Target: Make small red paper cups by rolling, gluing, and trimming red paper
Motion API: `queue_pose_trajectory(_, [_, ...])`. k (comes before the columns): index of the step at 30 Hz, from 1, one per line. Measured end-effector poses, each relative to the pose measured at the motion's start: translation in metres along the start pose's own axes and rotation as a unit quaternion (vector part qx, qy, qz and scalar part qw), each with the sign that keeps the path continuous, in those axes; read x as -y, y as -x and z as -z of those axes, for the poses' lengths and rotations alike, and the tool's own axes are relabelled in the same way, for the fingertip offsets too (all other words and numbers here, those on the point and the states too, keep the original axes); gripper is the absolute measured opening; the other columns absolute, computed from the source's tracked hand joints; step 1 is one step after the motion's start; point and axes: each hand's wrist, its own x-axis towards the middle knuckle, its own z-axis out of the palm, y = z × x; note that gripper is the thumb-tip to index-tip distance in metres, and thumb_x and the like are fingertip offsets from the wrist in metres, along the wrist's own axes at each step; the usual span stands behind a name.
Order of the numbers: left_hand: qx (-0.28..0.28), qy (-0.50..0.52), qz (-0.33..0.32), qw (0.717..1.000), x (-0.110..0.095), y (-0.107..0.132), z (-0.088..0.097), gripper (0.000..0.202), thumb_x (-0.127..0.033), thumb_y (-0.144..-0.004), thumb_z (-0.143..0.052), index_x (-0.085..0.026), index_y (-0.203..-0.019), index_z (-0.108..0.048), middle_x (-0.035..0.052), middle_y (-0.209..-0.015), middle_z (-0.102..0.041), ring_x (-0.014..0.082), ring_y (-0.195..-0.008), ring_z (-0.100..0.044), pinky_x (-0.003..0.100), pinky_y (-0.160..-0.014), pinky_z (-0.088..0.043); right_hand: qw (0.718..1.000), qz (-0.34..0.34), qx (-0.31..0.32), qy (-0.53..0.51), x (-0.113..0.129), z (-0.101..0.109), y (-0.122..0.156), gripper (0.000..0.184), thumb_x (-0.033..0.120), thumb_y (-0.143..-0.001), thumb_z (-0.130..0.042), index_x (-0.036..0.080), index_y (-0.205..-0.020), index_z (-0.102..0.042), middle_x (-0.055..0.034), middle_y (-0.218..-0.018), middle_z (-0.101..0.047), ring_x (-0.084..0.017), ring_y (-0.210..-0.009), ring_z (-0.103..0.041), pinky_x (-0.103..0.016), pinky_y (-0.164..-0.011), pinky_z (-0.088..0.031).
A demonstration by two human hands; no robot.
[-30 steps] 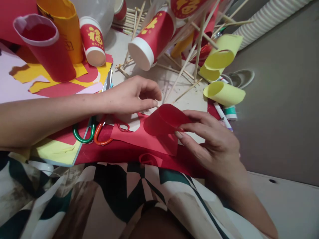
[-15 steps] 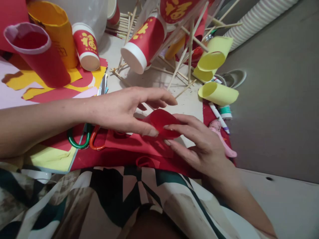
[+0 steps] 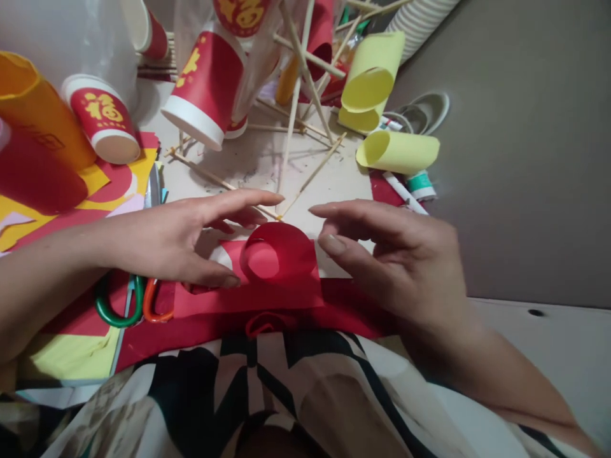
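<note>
There's the red paper loop [image 3: 301,249], resting on the red sheet [image 3: 291,296] that overlaps the pale board's [image 3: 252,162] near edge and reaches onto the dark red cloth [image 3: 353,305]. Its round opening faces the person, and no fingers are gripping it! Just to its left, the left hand [image 3: 186,238] is spread wide with nothing in it, its thumb low and very near the loop. On the other side hangs the right hand [image 3: 401,254], half curled and bare, a gap showing between thumb and forefinger. Past the fingertips, on the board, the stick frame [image 3: 292,127] stands with a joint almost behind the loop. By the board's right edge lies a yellow paper tube [image 3: 405,152]. Over on the left, a green handle loop [image 3: 140,299] sits beside an orange one, and farther back a red-and-white paper cup [image 3: 109,114] leans.
</note>
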Motion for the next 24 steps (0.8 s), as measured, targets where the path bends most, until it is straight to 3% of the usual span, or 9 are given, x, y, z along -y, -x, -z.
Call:
queue_pose_trajectory(3, [0.117,-0.147,0.058,0.980,-0.003,-0.005,0.003,0.086,-0.004,-0.051,-0.088,-0.027,-0.132,-0.069,0.0063,-0.106,-0.072,0.0315,-0.103,-0.071,0.026,-0.072,-0.058,0.999,0.029,0.043,0.014,0.002,-0.002,-0.014,0.014,0.033,-0.094,-0.068,0.023,-0.102,-0.073,0.0018,-0.071,-0.066,-0.010,-0.056,-0.056,-0.023,-0.051,-0.048])
queue_pose_trajectory(7, [0.158,-0.234,0.008,0.959,0.000,-0.009,0.003,0.080,-0.013,-0.067,-0.078,-0.028,-0.144,-0.059,0.0042,-0.100,-0.072,0.0234,-0.084,-0.070,0.026,-0.072,-0.054,0.991,0.075,0.101,0.049,0.002,-0.004,-0.030,0.014,0.032,-0.092,-0.067,0.020,-0.086,-0.073,0.0003,-0.070,-0.065,-0.011,-0.056,-0.053,-0.025,-0.053,-0.042])
queue_pose_trajectory(14, [0.163,-0.442,-0.073,0.879,0.016,-0.012,-0.007,0.069,-0.011,-0.081,-0.055,-0.027,-0.148,-0.049,0.0029,-0.107,-0.071,0.0160,-0.088,-0.066,0.024,-0.079,-0.047,0.978,0.028,0.196,0.065,0.015,-0.006,-0.041,0.021,0.022,-0.091,-0.061,0.020,-0.074,-0.071,-0.0003,-0.065,-0.068,-0.013,-0.055,-0.056,-0.027,-0.053,-0.038])
queue_pose_trajectory(19, [0.149,-0.467,-0.094,0.867,0.025,-0.016,-0.009,0.067,-0.011,-0.082,-0.055,-0.026,-0.148,-0.050,0.0045,-0.113,-0.071,0.0170,-0.092,-0.066,0.024,-0.079,-0.045,0.973,0.036,0.210,0.084,0.024,-0.005,-0.040,0.021,0.016,-0.091,-0.058,0.018,-0.076,-0.072,-0.0016,-0.069,-0.071,-0.013,-0.057,-0.060,-0.027,-0.057,-0.043])
queue_pose_trajectory(24, [0.145,-0.471,-0.113,0.863,0.029,-0.016,-0.010,0.067,-0.008,-0.080,-0.055,-0.027,-0.144,-0.055,0.0033,-0.106,-0.073,0.0173,-0.088,-0.066,0.025,-0.077,-0.044,0.971,0.059,0.208,0.105,0.033,-0.005,-0.035,0.019,0.014,-0.091,-0.059,0.018,-0.078,-0.072,-0.0033,-0.073,-0.074,-0.015,-0.060,-0.064,-0.028,-0.058,-0.046])
